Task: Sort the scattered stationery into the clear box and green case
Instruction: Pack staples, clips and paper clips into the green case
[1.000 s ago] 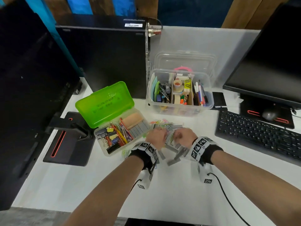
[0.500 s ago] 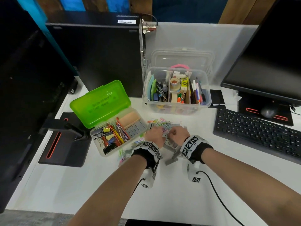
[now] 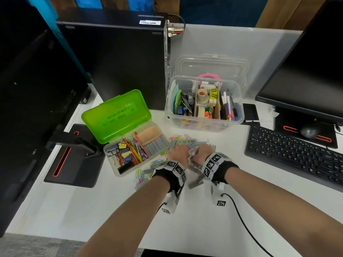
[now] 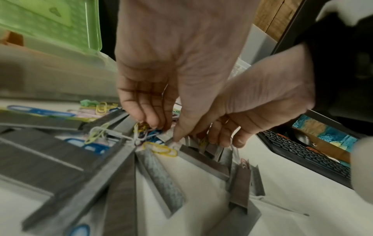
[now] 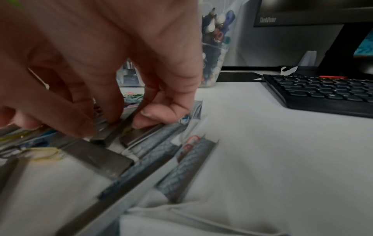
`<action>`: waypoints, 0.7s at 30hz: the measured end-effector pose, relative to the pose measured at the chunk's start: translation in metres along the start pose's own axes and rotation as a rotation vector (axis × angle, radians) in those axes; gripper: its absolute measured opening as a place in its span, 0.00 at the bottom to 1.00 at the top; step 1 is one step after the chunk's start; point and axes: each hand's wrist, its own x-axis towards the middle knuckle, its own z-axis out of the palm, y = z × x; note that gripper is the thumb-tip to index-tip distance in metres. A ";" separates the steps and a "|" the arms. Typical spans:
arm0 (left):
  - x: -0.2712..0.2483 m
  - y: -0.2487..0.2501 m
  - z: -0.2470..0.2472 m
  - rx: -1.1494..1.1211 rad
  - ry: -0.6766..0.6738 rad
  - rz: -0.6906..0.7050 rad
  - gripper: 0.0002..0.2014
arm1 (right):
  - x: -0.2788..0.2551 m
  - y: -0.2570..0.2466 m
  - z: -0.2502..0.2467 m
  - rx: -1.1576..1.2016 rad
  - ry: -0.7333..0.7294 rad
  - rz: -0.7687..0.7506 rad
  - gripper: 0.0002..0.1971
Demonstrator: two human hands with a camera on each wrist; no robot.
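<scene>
A heap of coloured paper clips [image 3: 186,141] and grey staple strips [image 3: 196,182] lies on the white desk in front of the clear box [image 3: 239,115] and right of the open green case [image 3: 115,115]. Both hands are down in the heap, side by side. My left hand [image 3: 179,153] curls its fingers and thumb onto a tangle of paper clips [image 4: 145,127]. My right hand [image 3: 203,153] pinches staple strips [image 5: 113,134] between thumb and fingers; in the right wrist view its fingertips [image 5: 147,118] press on a strip's end. More strips [image 4: 161,175] lie loose toward me.
The green case's tray [image 3: 118,171] holds binder clips, paper clips and a row of staples. The clear box holds pens, tape and notes. A black keyboard [image 3: 297,151] lies at the right, a monitor base [image 3: 74,164] at the left, a computer tower [image 3: 111,62] behind.
Both hands have stayed on the heap and drawn slightly closer together, their fingers working in the clips and strips. Nothing has been lifted off the desk.
</scene>
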 end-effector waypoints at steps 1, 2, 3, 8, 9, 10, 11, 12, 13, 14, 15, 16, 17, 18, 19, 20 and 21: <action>-0.001 -0.001 0.000 0.030 -0.002 -0.012 0.13 | -0.001 0.001 -0.002 0.005 -0.016 0.000 0.17; 0.000 -0.002 0.001 0.026 0.004 0.002 0.13 | -0.001 0.002 -0.003 0.018 -0.021 -0.004 0.15; 0.000 -0.005 0.002 0.013 0.015 0.037 0.12 | -0.001 0.003 -0.004 0.028 -0.017 -0.009 0.14; 0.001 -0.025 0.004 -0.150 0.073 0.126 0.12 | -0.008 0.001 0.001 -0.026 0.039 -0.050 0.12; 0.001 -0.026 0.003 -0.170 0.092 0.134 0.13 | -0.010 0.000 0.002 -0.006 0.039 -0.054 0.09; 0.000 -0.028 0.003 -0.179 0.106 0.144 0.13 | -0.011 0.000 0.002 0.029 0.039 -0.057 0.08; 0.000 -0.030 0.001 -0.194 0.112 0.162 0.14 | -0.012 0.001 0.001 0.063 0.039 -0.060 0.09; 0.000 -0.033 0.000 -0.212 0.110 0.181 0.14 | -0.012 0.003 0.001 0.093 0.048 -0.067 0.13; 0.000 -0.035 -0.001 -0.227 0.110 0.194 0.14 | -0.013 0.004 0.000 0.130 0.056 -0.072 0.16; -0.002 -0.037 -0.003 -0.238 0.115 0.202 0.14 | -0.014 0.006 -0.002 0.179 0.062 -0.079 0.18; -0.004 -0.039 -0.007 -0.251 0.123 0.205 0.14 | -0.015 0.009 -0.003 0.227 0.063 -0.082 0.18; -0.005 -0.040 -0.008 -0.269 0.126 0.201 0.15 | -0.018 0.010 -0.004 0.265 0.070 -0.087 0.17; -0.006 -0.041 -0.009 -0.288 0.124 0.194 0.16 | -0.020 0.011 -0.006 0.294 0.078 -0.088 0.16; -0.007 -0.043 -0.009 -0.305 0.118 0.188 0.16 | -0.021 0.012 -0.007 0.325 0.083 -0.089 0.15; -0.008 -0.044 -0.010 -0.318 0.117 0.185 0.17 | -0.021 0.013 -0.007 0.363 0.084 -0.089 0.14; -0.009 -0.046 -0.010 -0.331 0.129 0.185 0.18 | -0.022 0.012 -0.008 0.398 0.084 -0.090 0.13; -0.009 -0.047 -0.011 -0.345 0.146 0.186 0.19 | -0.022 0.012 -0.008 0.431 0.085 -0.092 0.13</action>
